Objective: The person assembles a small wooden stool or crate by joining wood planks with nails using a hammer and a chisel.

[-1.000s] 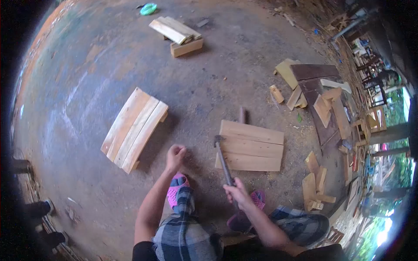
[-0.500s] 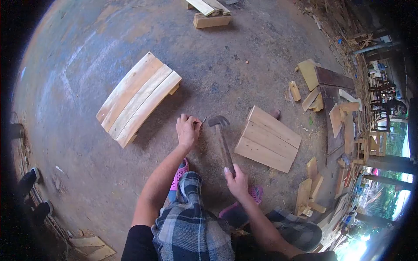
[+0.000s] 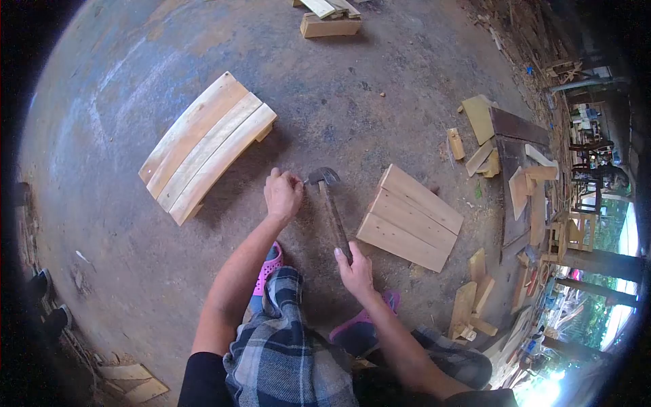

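My right hand (image 3: pixel 353 268) grips the wooden handle of a claw hammer (image 3: pixel 330 207), whose steel head rests low over the concrete floor near my left hand. My left hand (image 3: pixel 282 195) is closed, its fingertips pinched on a small nail held against the floor beside the hammer head. A flat panel of three pale planks (image 3: pixel 410 218) lies just right of the hammer. A curved slatted wooden seat (image 3: pixel 207 146) sits to the left of my left hand.
Another plank assembly on a block (image 3: pixel 329 19) lies at the top. Offcuts and dark boards (image 3: pixel 510 152) are scattered at the right, more scraps (image 3: pixel 472 301) at lower right. My knees in checked cloth and pink sandals (image 3: pixel 271 263) are below. Shoes show at the left edge.
The view has tilted down. My left hand has reached forward to pinch a nail on the floor, and the hammer head has swung left from the panel to beside that hand.
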`<action>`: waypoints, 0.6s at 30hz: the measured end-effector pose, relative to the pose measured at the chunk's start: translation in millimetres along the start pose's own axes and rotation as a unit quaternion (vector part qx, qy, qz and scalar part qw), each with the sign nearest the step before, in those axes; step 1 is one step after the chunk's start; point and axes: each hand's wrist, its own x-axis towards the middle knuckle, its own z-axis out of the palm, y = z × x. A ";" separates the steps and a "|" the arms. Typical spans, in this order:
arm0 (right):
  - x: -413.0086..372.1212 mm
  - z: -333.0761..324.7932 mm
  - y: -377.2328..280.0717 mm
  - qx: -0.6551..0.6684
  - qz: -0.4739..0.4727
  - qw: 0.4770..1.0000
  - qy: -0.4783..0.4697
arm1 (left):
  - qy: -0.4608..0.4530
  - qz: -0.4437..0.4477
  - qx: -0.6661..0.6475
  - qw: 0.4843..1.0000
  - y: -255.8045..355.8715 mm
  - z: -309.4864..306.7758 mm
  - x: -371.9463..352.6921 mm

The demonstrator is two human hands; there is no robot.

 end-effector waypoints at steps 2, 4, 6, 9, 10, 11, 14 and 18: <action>0.9 1.4 1.3 0.005 -0.016 1.000 0.024 | 0.000 0.002 -0.001 1.000 0.2 0.2 0.1; 0.6 -1.1 -0.9 -0.002 -0.014 1.000 0.019 | -0.001 0.001 0.002 1.000 2.5 0.5 -0.9; 0.4 -0.7 -0.5 -0.005 -0.012 1.000 0.010 | 0.012 -0.006 0.000 1.000 3.2 -0.1 -2.6; 2.6 -1.1 2.3 -0.044 -0.054 0.997 0.011 | 0.020 -0.016 -0.011 1.000 4.2 -0.3 -3.2; 2.6 -2.0 1.1 -0.062 -0.055 0.996 0.007 | 0.020 -0.017 -0.010 1.000 4.0 0.3 -2.6; 2.5 -2.4 0.0 -0.080 -0.057 0.995 0.001 | 0.015 -0.025 -0.013 0.999 3.6 0.9 -1.8; 0.6 -1.1 -0.6 -0.090 -0.100 0.990 0.035 | 0.010 -0.041 -0.011 0.999 4.5 2.2 -0.4; 12.0 -9.2 -2.3 -0.164 -0.009 0.984 -0.061 | 0.003 -0.047 0.006 0.999 7.2 0.4 -0.2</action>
